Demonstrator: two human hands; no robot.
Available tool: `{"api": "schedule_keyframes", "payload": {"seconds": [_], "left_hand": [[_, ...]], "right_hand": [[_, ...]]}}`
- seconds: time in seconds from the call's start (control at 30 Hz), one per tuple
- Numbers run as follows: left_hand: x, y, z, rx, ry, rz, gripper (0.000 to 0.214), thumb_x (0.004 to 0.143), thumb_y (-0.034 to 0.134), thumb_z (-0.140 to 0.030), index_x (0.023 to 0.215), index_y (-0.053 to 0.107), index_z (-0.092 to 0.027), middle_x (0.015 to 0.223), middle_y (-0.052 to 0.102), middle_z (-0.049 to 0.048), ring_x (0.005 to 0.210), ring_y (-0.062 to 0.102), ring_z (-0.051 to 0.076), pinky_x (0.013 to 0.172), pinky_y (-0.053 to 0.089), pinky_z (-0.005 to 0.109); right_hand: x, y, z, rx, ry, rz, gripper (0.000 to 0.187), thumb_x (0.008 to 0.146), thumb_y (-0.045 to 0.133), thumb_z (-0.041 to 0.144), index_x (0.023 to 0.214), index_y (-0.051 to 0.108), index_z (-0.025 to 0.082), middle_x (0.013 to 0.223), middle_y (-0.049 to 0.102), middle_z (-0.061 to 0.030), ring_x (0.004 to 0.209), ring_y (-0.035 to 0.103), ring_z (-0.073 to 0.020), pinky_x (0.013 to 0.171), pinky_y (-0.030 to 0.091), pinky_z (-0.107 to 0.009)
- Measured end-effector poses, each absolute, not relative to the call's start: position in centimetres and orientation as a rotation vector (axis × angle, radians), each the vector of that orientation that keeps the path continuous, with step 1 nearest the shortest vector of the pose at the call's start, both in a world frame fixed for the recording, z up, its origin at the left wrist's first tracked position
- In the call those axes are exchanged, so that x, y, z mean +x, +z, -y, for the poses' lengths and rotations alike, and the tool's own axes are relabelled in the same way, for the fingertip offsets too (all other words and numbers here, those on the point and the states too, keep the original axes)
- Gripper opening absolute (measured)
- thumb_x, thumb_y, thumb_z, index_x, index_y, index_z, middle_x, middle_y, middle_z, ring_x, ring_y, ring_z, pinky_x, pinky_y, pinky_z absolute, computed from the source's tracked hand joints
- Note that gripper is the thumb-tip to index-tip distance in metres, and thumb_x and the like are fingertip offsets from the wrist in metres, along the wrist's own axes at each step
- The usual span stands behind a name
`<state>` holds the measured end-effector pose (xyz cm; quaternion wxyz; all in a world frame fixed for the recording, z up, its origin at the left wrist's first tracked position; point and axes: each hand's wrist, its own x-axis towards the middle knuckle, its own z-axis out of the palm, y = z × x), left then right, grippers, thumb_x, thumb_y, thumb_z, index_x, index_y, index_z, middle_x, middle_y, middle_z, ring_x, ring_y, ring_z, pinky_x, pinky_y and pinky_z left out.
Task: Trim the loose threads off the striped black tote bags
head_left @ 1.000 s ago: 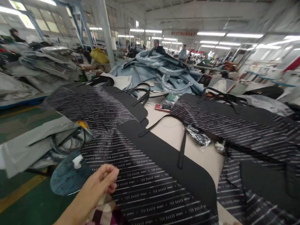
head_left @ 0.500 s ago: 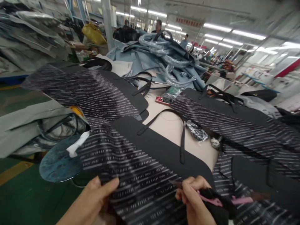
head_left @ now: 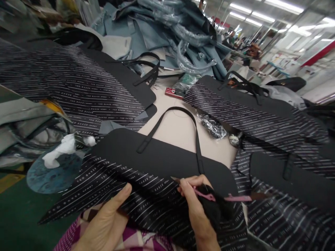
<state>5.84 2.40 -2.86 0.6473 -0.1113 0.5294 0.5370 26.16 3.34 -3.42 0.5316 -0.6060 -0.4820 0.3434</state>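
Note:
A black tote bag with white striped lettering (head_left: 146,195) lies across my lap and the table's near edge, its thin handle (head_left: 180,115) looped over the beige tabletop (head_left: 180,136). My left hand (head_left: 107,223) grips the bag's lower left edge, thumb on top. My right hand (head_left: 196,205) is closed around a pink-handled tool (head_left: 225,198), maybe small snips, together with a black scrap, its tip resting on the bag's black top band.
Stacks of similar striped bags lie to the left (head_left: 73,83) and right (head_left: 261,122). A red phone (head_left: 171,91) and crumpled plastic (head_left: 211,127) sit on the table. Blue-grey bags (head_left: 167,31) pile up behind. A round stool (head_left: 52,170) with white cloth stands at left.
The view has tilted down. The bag has been pulled toward me onto my lap. My right hand came into view with the pink tool and settled on the bag; my left hand took its edge.

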Motion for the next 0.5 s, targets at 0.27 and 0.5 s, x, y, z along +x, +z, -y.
{"api": "schedule_keyframes", "payload": {"seconds": [0.27,0.5], "left_hand": [[9.4,-0.3,-5.2,-0.430,0.944,-1.475,0.033,0.086,0.084,-0.007,0.118,0.082,-0.014,0.100,0.088,0.0103,0.088,0.085,0.034,0.087,0.072,0.048],[8.8,-2.2,-4.7,-0.272,0.875,-1.556,0.034,0.072,0.101,-0.028,0.101,0.086,-0.020,0.118,0.086,0.0094,0.120,0.078,0.037,0.108,0.064,0.049]], "right_hand": [[26.5,-4.4,-2.7,-1.461,0.862,1.247,0.034,0.107,0.070,0.039,0.078,0.061,0.024,0.077,0.067,-0.0011,0.070,0.065,-0.0205,0.067,0.049,-0.034],[25.0,-2.9,-3.1,-1.436,0.790,1.182,0.031,0.106,0.072,0.033,0.079,0.057,0.025,0.080,0.066,0.0030,0.068,0.059,-0.0143,0.062,0.042,-0.030]]}}
